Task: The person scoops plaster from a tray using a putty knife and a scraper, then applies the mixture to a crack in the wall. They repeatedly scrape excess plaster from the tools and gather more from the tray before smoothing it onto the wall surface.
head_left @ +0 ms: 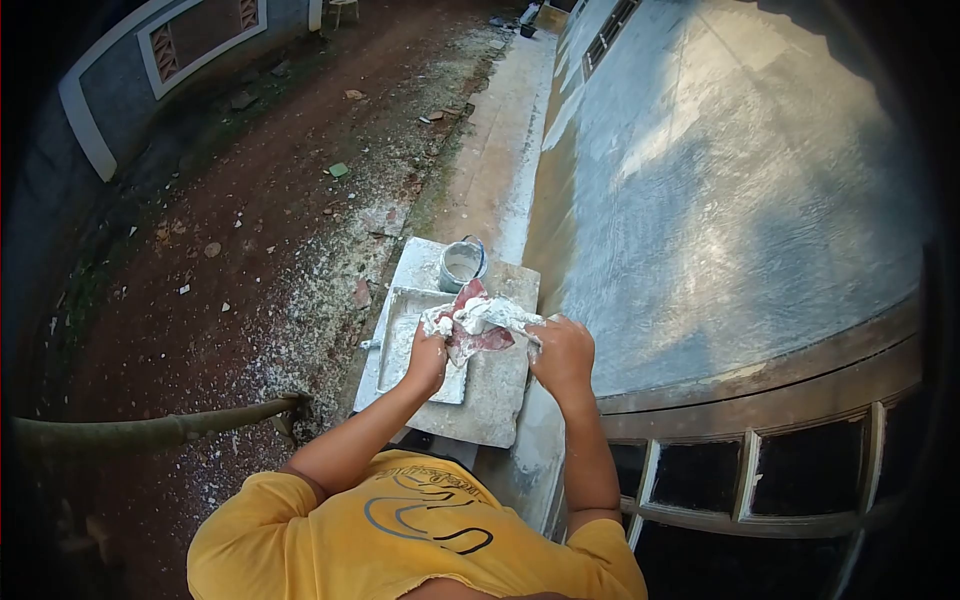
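Both of my hands are raised over a white-stained board (485, 405). My left hand (428, 355) grips the left side of a red cloth (470, 345) that is smeared with thick white paste. On the right, my right hand (563, 352) has its fingers wrapped round the end of a white-coated tool (500, 315), whose far end lies against the cloth. Under my left hand is a shallow tray (398, 330) with white residue. A small bucket (463, 264) with white contents and a dark blue handle stands behind the cloth.
A grey-blue plastered wall (720, 200) rises on the right, above a paned window frame (745, 475). A bamboo pole (160, 430) reaches in from the left. White-speckled dirt ground (250, 240) lies left of the board, beside a concrete strip (495, 160).
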The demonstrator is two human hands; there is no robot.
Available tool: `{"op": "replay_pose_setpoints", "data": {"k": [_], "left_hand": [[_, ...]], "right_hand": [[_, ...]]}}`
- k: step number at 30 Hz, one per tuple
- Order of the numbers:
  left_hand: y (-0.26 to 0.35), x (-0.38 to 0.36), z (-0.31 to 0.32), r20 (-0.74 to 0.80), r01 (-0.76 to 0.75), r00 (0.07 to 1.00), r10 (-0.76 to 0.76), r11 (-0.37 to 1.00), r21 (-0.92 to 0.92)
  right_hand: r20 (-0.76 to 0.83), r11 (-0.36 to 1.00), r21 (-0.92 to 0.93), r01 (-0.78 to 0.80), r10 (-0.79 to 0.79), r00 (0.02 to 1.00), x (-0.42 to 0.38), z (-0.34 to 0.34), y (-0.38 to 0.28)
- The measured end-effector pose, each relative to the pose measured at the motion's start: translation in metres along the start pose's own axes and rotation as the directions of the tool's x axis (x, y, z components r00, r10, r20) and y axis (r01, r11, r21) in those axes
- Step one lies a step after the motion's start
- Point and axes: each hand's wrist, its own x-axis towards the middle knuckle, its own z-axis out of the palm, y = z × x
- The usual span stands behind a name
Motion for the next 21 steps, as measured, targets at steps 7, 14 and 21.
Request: {"op": "replay_pose_setpoints", "data": {"k": [7,14,21], "left_hand": [[0.003,-0.010,0.014,-0.001,-0.046,0.999,0.046,0.999,-0.008],[0.002,-0.016,0.016,0.033,-0.113,0.993,0.111,0.991,0.070],[-0.016,-0.015,0.001,0.004,-0.069,0.998,0.069,0.995,0.071]], "right_hand": [[0.040,0.993,-0.087,0.075,-0.072,0.997,-0.003,0.005,-0.014],[0.082,0.986,-0.130,0.101,-0.091,0.992,-0.002,-0.003,-0.024],[0.130,0.971,-0.174,0.165,-0.143,0.981,0.000,0.003,-0.033]]}}
